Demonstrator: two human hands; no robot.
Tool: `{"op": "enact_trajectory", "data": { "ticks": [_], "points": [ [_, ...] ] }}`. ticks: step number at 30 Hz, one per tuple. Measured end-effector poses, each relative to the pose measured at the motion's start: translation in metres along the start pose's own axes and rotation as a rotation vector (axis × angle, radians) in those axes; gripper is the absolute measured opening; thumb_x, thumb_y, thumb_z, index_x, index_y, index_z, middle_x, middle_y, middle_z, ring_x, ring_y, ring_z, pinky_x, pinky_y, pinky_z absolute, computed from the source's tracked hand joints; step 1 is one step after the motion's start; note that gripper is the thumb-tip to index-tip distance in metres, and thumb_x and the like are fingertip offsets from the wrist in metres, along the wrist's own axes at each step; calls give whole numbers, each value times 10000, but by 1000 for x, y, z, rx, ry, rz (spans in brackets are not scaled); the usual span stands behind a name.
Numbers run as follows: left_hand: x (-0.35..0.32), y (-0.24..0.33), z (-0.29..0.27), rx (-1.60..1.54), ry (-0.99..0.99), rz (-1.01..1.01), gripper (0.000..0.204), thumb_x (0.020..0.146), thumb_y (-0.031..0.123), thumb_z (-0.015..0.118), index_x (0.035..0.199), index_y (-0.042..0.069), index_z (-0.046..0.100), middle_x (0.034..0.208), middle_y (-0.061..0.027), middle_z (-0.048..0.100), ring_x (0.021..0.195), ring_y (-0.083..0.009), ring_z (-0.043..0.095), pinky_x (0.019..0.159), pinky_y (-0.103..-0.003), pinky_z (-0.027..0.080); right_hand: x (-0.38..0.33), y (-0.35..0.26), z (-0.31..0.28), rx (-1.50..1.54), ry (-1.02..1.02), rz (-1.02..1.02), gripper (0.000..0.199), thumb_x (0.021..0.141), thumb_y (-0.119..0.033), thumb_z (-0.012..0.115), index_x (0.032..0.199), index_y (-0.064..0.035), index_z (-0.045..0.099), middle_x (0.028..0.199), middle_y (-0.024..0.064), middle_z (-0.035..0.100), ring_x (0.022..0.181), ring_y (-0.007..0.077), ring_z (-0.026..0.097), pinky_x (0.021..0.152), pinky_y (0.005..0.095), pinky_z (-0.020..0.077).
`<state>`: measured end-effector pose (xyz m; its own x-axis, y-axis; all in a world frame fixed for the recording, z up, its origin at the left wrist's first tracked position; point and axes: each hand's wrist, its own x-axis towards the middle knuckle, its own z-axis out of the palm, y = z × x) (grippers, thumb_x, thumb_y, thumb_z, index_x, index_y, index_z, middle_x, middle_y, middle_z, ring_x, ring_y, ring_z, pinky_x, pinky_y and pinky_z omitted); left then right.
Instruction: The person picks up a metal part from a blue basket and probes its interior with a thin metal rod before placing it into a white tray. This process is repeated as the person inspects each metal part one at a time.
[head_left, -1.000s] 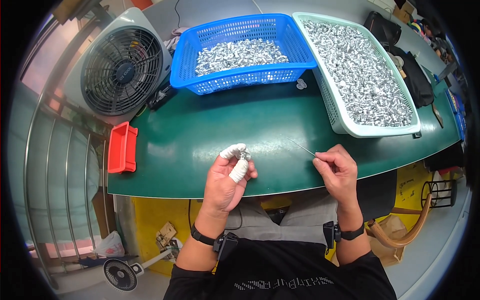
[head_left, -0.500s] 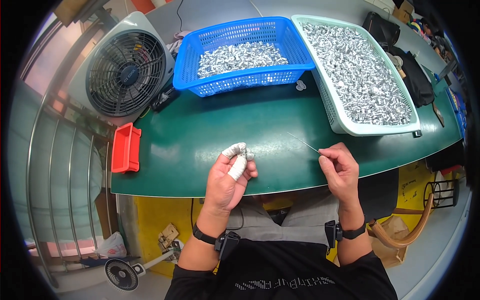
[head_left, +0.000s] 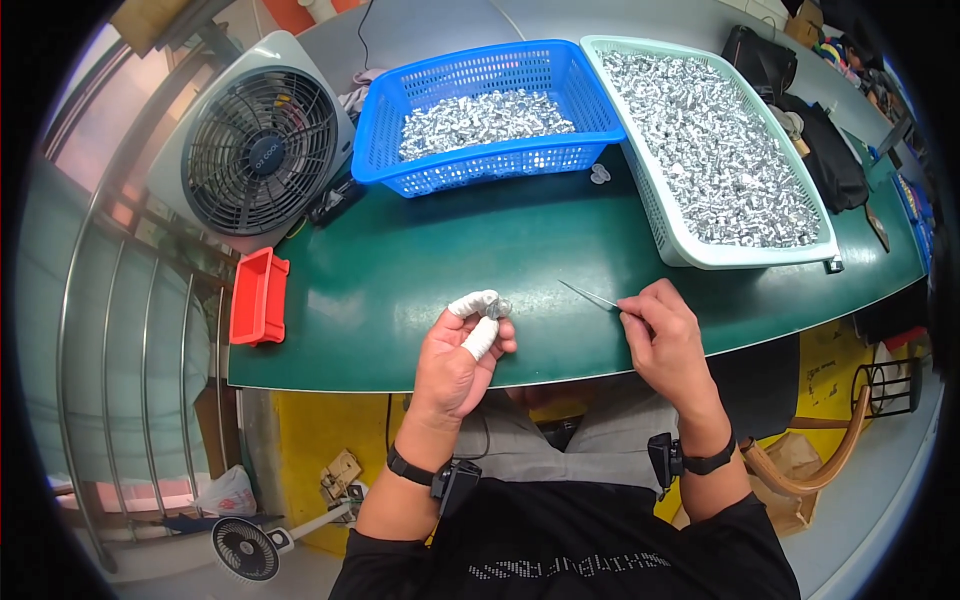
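Observation:
My left hand (head_left: 452, 362), its thumb and forefinger wrapped in white tape, pinches a small silvery metal part (head_left: 503, 308) above the near edge of the table. Most of that part is hidden by the fingertips. To the right, my right hand (head_left: 664, 335) is closed on a thin pointed metal tool (head_left: 588, 295); whether it is a pick or tweezers I cannot tell. The tool's tip points left and away from me, apart from the metal part.
A blue basket (head_left: 490, 165) and a pale green basket (head_left: 690, 245), both holding many small metal parts, stand on the green table (head_left: 430, 240). At the left are a box fan (head_left: 262, 150) and a red bin (head_left: 240, 300). A small clip-on fan (head_left: 245, 548) hangs lower left.
My right hand has moved slightly left and up, bringing the tool's tip closer to my left hand. The left hand keeps its pinch on the small metal part.

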<state>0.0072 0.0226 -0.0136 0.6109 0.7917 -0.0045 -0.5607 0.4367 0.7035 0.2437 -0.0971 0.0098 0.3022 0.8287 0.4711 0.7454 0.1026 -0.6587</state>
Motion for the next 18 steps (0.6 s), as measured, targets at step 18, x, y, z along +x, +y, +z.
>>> {"op": "enact_trajectory", "data": {
  "ticks": [18],
  "points": [
    [161,144,44,897,231,139,321,911,57,641,1217,-10,570,1007,-108,659,714,-157,640,586,-254,526,-19,14,-12,703,83,272,91,921,43,591,999,18,631,971,68,554,712,91,574,577,205,476]
  ]
}}
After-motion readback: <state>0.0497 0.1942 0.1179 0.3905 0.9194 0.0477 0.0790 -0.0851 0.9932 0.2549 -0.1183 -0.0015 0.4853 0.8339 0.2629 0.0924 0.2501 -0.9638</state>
